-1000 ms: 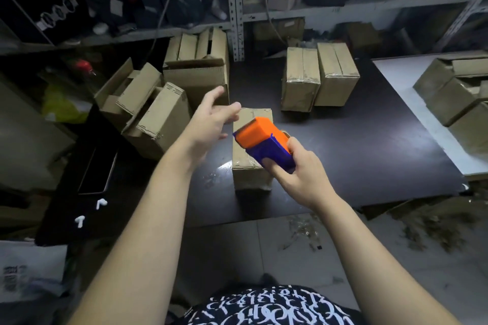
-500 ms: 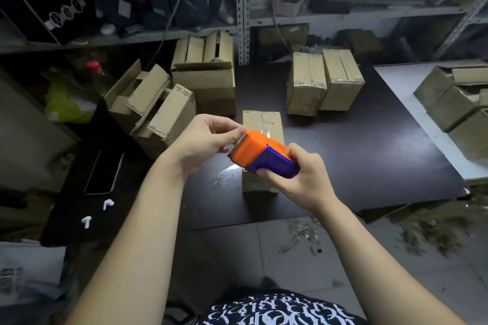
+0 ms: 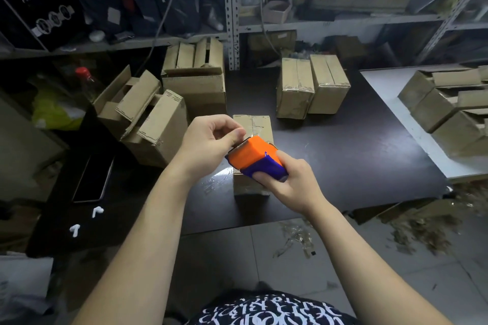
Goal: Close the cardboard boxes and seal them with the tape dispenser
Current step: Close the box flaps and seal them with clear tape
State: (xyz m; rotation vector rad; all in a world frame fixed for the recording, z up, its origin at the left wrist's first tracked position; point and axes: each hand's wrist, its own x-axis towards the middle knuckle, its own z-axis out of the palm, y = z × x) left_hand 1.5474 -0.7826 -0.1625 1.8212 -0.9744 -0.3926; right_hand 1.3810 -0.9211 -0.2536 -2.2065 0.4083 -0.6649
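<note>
the step in hand looks like freeing the tape end, between one seal and the next; the right hand (image 3: 287, 182) grips the dispenser (image 3: 253, 158) by its blue body, fingers curled under it, orange head pointing to eleven o'clock; the left hand (image 3: 208, 145) pinches with thumb and forefinger at the dispenser's toothed front edge, other fingers curled; the tape itself is too clear to make out, so whether a tab is caught i cannot tell; both hands hover above the near box (image 3: 260, 124), which stands closed on the dark table (image 3: 356, 161) with a glossy strip along its top seam, so i judge it sealed or nearly so; at one o'clock from it a pair of taped boxes (image 3: 311, 87) stand side by side; at ten o'clock the open boxes (image 3: 148, 119) lie heaped with flaps up, and more (image 3: 443, 105) sit at three o'clock on the white table (image 3: 396, 103); much of the task remains; the next move calls for drawing out a short tab without letting it fold back on itself, then fetching an open box, folding its flaps flat and running the dispenser along the seam; a phone (image 3: 92, 179) lies at eight o'clock, well apart.
</note>
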